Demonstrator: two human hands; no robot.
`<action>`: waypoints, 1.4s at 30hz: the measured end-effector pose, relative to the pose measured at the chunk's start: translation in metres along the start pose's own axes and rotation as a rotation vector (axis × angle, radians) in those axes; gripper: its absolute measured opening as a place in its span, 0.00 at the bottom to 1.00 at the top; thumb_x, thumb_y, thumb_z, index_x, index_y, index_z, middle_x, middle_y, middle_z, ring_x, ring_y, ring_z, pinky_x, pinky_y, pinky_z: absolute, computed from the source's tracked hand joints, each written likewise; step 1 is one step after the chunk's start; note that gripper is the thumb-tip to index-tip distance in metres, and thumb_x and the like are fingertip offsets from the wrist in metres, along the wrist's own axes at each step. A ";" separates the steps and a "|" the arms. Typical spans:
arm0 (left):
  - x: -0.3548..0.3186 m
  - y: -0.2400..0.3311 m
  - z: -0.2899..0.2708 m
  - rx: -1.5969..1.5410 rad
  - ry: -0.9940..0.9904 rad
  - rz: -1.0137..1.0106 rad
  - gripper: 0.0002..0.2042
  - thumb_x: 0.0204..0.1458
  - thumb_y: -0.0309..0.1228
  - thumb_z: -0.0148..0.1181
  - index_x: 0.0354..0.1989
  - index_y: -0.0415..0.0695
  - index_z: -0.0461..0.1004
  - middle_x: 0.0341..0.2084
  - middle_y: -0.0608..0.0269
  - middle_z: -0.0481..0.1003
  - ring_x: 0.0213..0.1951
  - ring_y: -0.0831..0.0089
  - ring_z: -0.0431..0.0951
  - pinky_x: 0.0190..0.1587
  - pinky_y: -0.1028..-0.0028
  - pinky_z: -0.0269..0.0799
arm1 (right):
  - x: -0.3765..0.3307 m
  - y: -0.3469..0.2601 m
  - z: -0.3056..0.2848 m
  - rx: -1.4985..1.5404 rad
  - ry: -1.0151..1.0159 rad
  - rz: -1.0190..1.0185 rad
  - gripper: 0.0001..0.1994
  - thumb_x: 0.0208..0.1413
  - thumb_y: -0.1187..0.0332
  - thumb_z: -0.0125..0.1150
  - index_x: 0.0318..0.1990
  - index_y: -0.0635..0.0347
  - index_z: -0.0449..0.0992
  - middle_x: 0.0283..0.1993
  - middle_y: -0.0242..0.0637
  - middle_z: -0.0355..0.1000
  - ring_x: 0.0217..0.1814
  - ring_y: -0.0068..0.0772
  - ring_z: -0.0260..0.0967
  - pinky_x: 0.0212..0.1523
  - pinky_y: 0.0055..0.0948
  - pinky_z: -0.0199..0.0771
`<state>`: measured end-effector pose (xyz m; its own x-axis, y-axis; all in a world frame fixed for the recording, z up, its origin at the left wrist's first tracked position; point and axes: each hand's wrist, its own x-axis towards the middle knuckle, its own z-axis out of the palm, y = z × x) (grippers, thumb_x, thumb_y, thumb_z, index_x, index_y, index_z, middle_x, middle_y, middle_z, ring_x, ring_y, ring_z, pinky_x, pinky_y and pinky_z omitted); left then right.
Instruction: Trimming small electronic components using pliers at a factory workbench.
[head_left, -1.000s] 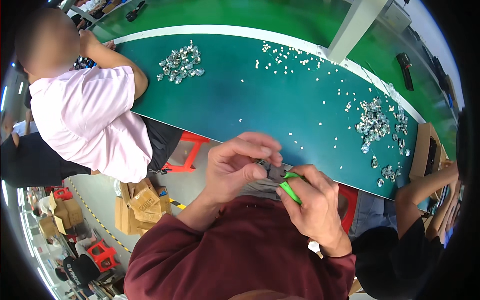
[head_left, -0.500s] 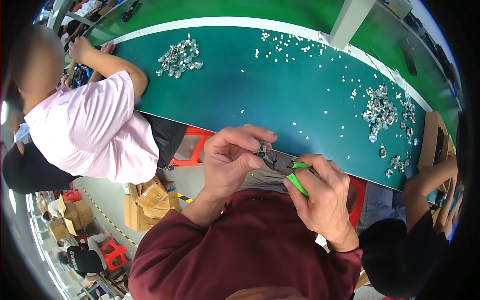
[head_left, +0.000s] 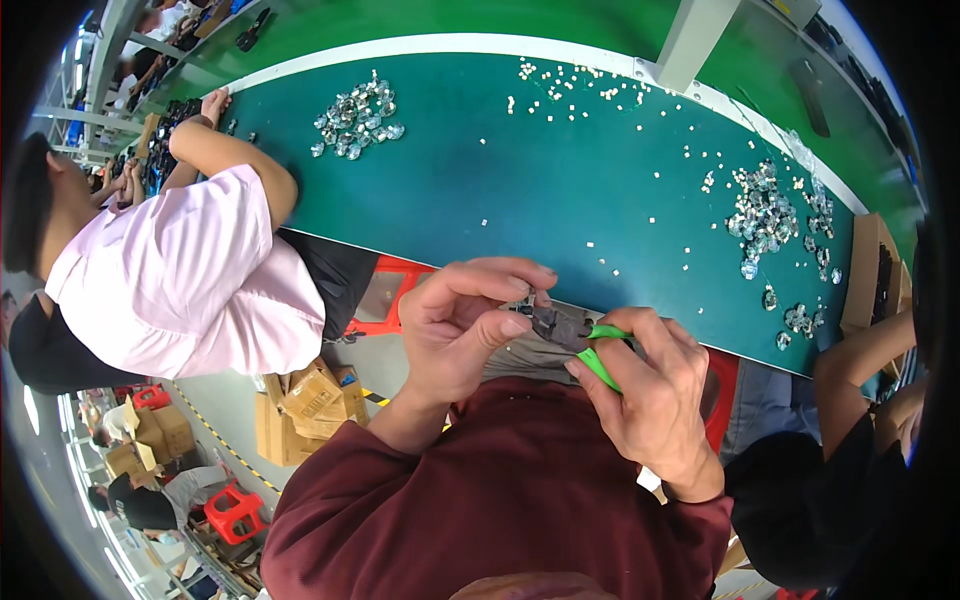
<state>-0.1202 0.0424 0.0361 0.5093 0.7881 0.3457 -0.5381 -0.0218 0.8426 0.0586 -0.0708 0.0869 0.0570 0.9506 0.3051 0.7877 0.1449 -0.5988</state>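
Observation:
My right hand (head_left: 650,395) grips green-handled pliers (head_left: 585,340), their dark jaws pointing left toward my left hand. The fingers of my left hand (head_left: 465,325) pinch something tiny at the plier jaws; the part is too small to make out. Both hands hover at the near edge of a long green table (head_left: 560,190), above my dark red sleeves.
Piles of small shiny parts lie at the table's right (head_left: 765,215) and far left (head_left: 355,115); little white pieces (head_left: 580,85) are scattered along the far edge. A person in a pink shirt (head_left: 170,290) sits on my left, another in black (head_left: 830,490) on my right. Cardboard boxes (head_left: 305,405) and red stools stand below.
My hands have stayed together at the pliers. The view has shifted slightly, and the person in pink now leans further back from the table.

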 end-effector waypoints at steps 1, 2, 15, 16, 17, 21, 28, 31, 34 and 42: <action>0.000 0.001 0.001 0.031 0.014 -0.004 0.12 0.55 0.18 0.66 0.46 0.34 0.74 0.48 0.39 0.77 0.43 0.64 0.81 0.49 0.65 0.79 | 0.000 0.000 0.001 0.004 0.010 -0.001 0.08 0.46 0.70 0.73 0.30 0.61 0.79 0.38 0.37 0.73 0.26 0.37 0.73 0.33 0.35 0.72; 0.000 0.001 0.000 0.032 0.012 -0.005 0.12 0.55 0.18 0.66 0.46 0.34 0.74 0.48 0.39 0.77 0.43 0.64 0.81 0.49 0.65 0.79 | 0.000 0.000 0.001 0.005 0.011 0.001 0.08 0.46 0.70 0.73 0.30 0.61 0.79 0.38 0.37 0.73 0.26 0.37 0.73 0.33 0.35 0.72; 0.005 0.007 0.005 0.042 -0.029 0.049 0.12 0.55 0.20 0.66 0.47 0.35 0.73 0.47 0.39 0.77 0.43 0.63 0.81 0.49 0.66 0.78 | 0.004 -0.006 -0.009 -0.127 0.022 -0.050 0.08 0.41 0.73 0.69 0.31 0.61 0.78 0.39 0.39 0.72 0.28 0.37 0.73 0.36 0.35 0.73; 0.005 0.008 0.005 0.046 -0.037 0.057 0.12 0.56 0.20 0.66 0.47 0.35 0.74 0.47 0.39 0.77 0.43 0.63 0.81 0.48 0.66 0.78 | 0.004 -0.006 -0.010 -0.141 0.026 -0.061 0.08 0.40 0.73 0.69 0.31 0.60 0.78 0.40 0.39 0.72 0.28 0.37 0.74 0.36 0.35 0.73; 0.006 0.008 0.004 0.044 -0.043 0.056 0.12 0.56 0.20 0.66 0.47 0.35 0.74 0.47 0.39 0.77 0.43 0.63 0.81 0.48 0.66 0.78 | 0.004 -0.006 -0.010 -0.143 0.030 -0.058 0.08 0.40 0.73 0.69 0.31 0.60 0.78 0.40 0.39 0.72 0.28 0.37 0.74 0.36 0.35 0.73; 0.007 0.010 0.001 0.091 -0.055 0.078 0.12 0.56 0.22 0.66 0.48 0.34 0.74 0.46 0.40 0.77 0.42 0.62 0.81 0.47 0.66 0.78 | 0.004 -0.006 -0.008 -0.134 0.050 -0.075 0.09 0.39 0.73 0.69 0.30 0.61 0.78 0.40 0.40 0.73 0.29 0.37 0.74 0.36 0.35 0.74; 0.008 0.017 0.005 0.300 -0.070 0.118 0.13 0.59 0.25 0.63 0.50 0.31 0.76 0.42 0.45 0.78 0.40 0.62 0.81 0.44 0.68 0.77 | 0.002 -0.006 -0.008 -0.166 0.075 -0.096 0.07 0.40 0.73 0.67 0.30 0.61 0.78 0.40 0.40 0.73 0.29 0.37 0.74 0.36 0.35 0.73; 0.009 0.019 0.001 0.356 -0.084 0.129 0.12 0.59 0.25 0.63 0.48 0.31 0.78 0.41 0.45 0.79 0.39 0.63 0.81 0.42 0.70 0.77 | 0.002 -0.007 -0.006 -0.143 0.095 -0.096 0.06 0.40 0.73 0.66 0.29 0.61 0.79 0.40 0.40 0.73 0.29 0.36 0.74 0.37 0.35 0.73; 0.009 0.018 0.000 0.346 -0.078 0.153 0.12 0.59 0.25 0.63 0.47 0.31 0.78 0.40 0.46 0.79 0.38 0.65 0.81 0.41 0.70 0.76 | 0.002 -0.008 -0.004 -0.152 0.118 -0.100 0.06 0.41 0.74 0.66 0.30 0.61 0.79 0.40 0.41 0.73 0.29 0.35 0.74 0.36 0.35 0.73; 0.003 0.009 -0.036 0.096 0.016 0.114 0.16 0.59 0.30 0.65 0.53 0.36 0.76 0.42 0.46 0.77 0.36 0.63 0.81 0.39 0.63 0.80 | 0.005 -0.010 -0.047 -0.188 0.311 0.034 0.10 0.36 0.78 0.68 0.30 0.68 0.78 0.39 0.48 0.75 0.33 0.46 0.75 0.33 0.34 0.75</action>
<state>-0.1477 0.0671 0.0296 0.4373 0.7872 0.4348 -0.5247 -0.1693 0.8343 0.0795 -0.0808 0.1294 0.2461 0.8206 0.5158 0.8797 0.0343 -0.4743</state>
